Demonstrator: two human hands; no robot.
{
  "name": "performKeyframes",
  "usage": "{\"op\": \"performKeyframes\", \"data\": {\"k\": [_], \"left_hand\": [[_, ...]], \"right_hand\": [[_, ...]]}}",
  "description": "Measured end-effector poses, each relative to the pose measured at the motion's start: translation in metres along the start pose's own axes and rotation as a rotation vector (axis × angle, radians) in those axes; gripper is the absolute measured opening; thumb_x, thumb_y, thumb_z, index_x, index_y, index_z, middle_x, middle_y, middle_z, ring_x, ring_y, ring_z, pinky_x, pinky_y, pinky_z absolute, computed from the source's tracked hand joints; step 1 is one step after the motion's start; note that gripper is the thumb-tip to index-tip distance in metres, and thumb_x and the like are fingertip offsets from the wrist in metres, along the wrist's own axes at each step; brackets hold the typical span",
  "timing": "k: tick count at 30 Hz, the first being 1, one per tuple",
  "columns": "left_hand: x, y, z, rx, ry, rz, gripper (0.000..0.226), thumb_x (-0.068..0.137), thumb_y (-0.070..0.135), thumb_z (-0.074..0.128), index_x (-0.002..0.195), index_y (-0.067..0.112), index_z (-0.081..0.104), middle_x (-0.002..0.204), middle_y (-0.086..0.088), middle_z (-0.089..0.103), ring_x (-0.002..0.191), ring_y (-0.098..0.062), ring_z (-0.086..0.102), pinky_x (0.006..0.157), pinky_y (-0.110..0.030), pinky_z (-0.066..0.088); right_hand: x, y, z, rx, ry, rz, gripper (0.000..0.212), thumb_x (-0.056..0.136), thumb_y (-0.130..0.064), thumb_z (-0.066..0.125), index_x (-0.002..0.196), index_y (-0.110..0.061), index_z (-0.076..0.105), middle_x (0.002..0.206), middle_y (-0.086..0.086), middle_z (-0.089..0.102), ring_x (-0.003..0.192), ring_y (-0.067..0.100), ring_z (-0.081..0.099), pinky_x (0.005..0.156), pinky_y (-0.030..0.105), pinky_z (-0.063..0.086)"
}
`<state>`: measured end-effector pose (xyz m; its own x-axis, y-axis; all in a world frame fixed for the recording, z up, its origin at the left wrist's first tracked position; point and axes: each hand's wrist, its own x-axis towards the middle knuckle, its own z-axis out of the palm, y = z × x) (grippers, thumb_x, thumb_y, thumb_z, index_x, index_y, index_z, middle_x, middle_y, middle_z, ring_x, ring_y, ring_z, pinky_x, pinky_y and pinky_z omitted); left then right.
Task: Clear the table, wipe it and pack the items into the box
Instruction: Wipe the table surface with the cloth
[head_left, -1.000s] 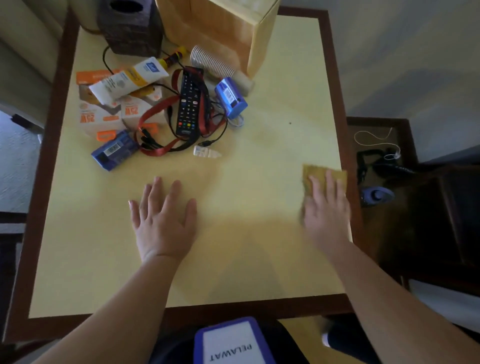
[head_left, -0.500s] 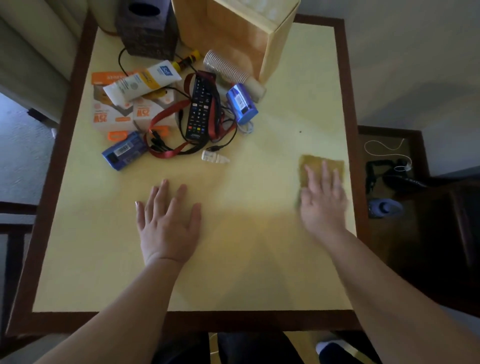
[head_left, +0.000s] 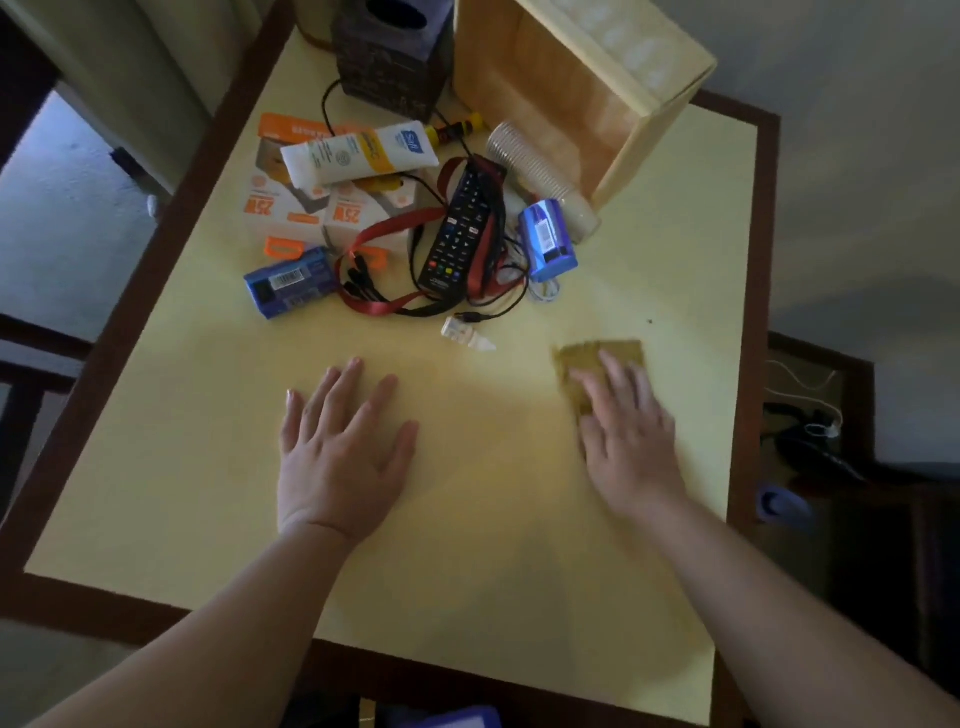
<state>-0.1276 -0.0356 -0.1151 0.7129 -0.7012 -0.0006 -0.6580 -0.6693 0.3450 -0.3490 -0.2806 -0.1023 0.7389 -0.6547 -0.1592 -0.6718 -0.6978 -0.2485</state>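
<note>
Here, cloth: a small yellow-brown cloth lies flat on the right part of the table top, its near half under the right hand.
Right hand: the right hand presses on the cloth with straight fingers, slightly spread, palm down; its edges are blurred.
Left hand: the left hand rests flat on the bare table top, well apart from the cloth, fingers straight and spread, holding nothing.
Table: a pale yellow table with a dark brown rim.
Box: an open cardboard box stands at the far edge, its opening facing the near side.
Pile by the box: a stack of paper cups lies on its side against the box; a blue pack sits just beside it; a black remote lies on a red lanyard among black cables.
Left of the pile: a white tube rests on orange-and-white cartons; a second blue pack lies near them.
Nearest the hands: a small clear plug lies between the pile and the hands.
Far edge: a dark tissue holder stands just left of the box.
</note>
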Motion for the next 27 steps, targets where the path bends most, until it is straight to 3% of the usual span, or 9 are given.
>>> {"op": "performKeyframes", "data": {"k": [3, 7, 10, 12, 15, 20, 22, 24, 27], "left_hand": [[0.001, 0.001, -0.001, -0.007, 0.014, 0.017, 0.06, 0.103, 0.067, 0.041, 0.155, 0.039, 0.047, 0.17, 0.001, 0.032, 0.16, -0.022, 0.019, 0.129, -0.055, 0.011], [0.0, 0.001, -0.001, 0.005, 0.02, 0.011, 0.06, 0.102, 0.065, 0.043, 0.155, 0.037, 0.049, 0.17, 0.0, 0.032, 0.16, -0.023, 0.021, 0.129, -0.056, 0.011], [0.0, 0.001, -0.001, -0.004, 0.028, 0.018, 0.059, 0.102, 0.064, 0.044, 0.154, 0.036, 0.051, 0.17, -0.001, 0.034, 0.159, -0.024, 0.022, 0.129, -0.056, 0.011], [0.001, 0.002, -0.003, -0.007, 0.022, 0.021, 0.059, 0.102, 0.064, 0.044, 0.154, 0.036, 0.05, 0.17, -0.001, 0.033, 0.16, -0.024, 0.022, 0.129, -0.056, 0.011], [0.0, 0.004, -0.006, -0.026, 0.01, 0.013, 0.059, 0.102, 0.064, 0.044, 0.154, 0.037, 0.05, 0.17, 0.0, 0.033, 0.16, -0.023, 0.02, 0.129, -0.056, 0.011], [0.001, 0.005, -0.007, -0.027, -0.037, -0.006, 0.061, 0.101, 0.067, 0.042, 0.155, 0.039, 0.047, 0.171, 0.001, 0.029, 0.161, -0.02, 0.016, 0.13, -0.052, 0.007], [0.001, 0.004, -0.006, -0.04, -0.036, -0.011, 0.061, 0.101, 0.068, 0.042, 0.154, 0.039, 0.047, 0.172, 0.002, 0.028, 0.161, -0.02, 0.015, 0.13, -0.051, 0.004], [0.001, 0.004, -0.005, -0.036, -0.038, -0.013, 0.061, 0.101, 0.069, 0.041, 0.154, 0.039, 0.047, 0.172, 0.002, 0.028, 0.161, -0.02, 0.015, 0.131, -0.049, 0.002], [0.001, 0.006, -0.008, -0.042, -0.035, -0.011, 0.062, 0.101, 0.069, 0.042, 0.154, 0.038, 0.047, 0.172, 0.001, 0.028, 0.161, -0.02, 0.014, 0.131, -0.049, 0.001]], "right_hand": [[0.005, 0.038, -0.014, -0.011, -0.094, -0.182, 0.045, 0.098, -0.036, 0.037, 0.142, -0.037, 0.047, 0.168, -0.002, 0.033, 0.152, 0.037, 0.033, 0.11, 0.058, 0.041], [0.096, 0.081, -0.039, -0.078, 0.013, 0.302, 0.057, 0.103, -0.048, 0.019, 0.158, -0.039, 0.014, 0.175, 0.002, 0.012, 0.16, 0.031, 0.01, 0.126, 0.061, 0.017], [0.114, 0.046, -0.033, -0.067, 0.048, 0.403, 0.06, 0.107, -0.04, 0.025, 0.166, -0.03, 0.014, 0.176, 0.004, 0.01, 0.16, 0.032, 0.009, 0.127, 0.057, 0.016], [0.077, 0.012, -0.018, -0.026, 0.077, 0.293, 0.056, 0.107, -0.03, 0.038, 0.163, -0.023, 0.034, 0.174, 0.008, 0.02, 0.158, 0.036, 0.019, 0.123, 0.056, 0.024], [-0.047, -0.034, 0.015, -0.048, 0.048, -0.095, 0.054, 0.099, -0.027, 0.046, 0.152, -0.025, 0.05, 0.171, 0.007, 0.03, 0.155, 0.038, 0.029, 0.113, 0.054, 0.035], [-0.186, -0.006, 0.022, -0.067, -0.256, -0.459, 0.066, 0.101, -0.036, 0.048, 0.161, -0.049, 0.025, 0.175, -0.006, 0.017, 0.161, 0.026, 0.018, 0.115, 0.047, 0.033], [-0.157, 0.035, 0.006, -0.07, -0.178, -0.346, 0.065, 0.105, -0.039, 0.038, 0.166, -0.044, 0.013, 0.176, -0.003, 0.013, 0.158, 0.032, 0.023, 0.113, 0.057, 0.039], [-0.103, 0.064, -0.014, -0.076, -0.066, 0.009, 0.058, 0.108, -0.043, 0.023, 0.165, -0.041, 0.009, 0.176, -0.006, 0.003, 0.16, 0.031, 0.014, 0.116, 0.068, 0.034], [-0.045, 0.04, -0.015, -0.059, 0.05, 0.446, 0.058, 0.107, -0.048, 0.013, 0.164, -0.044, 0.005, 0.176, -0.009, -0.008, 0.162, 0.024, -0.004, 0.125, 0.063, 0.02]]}}
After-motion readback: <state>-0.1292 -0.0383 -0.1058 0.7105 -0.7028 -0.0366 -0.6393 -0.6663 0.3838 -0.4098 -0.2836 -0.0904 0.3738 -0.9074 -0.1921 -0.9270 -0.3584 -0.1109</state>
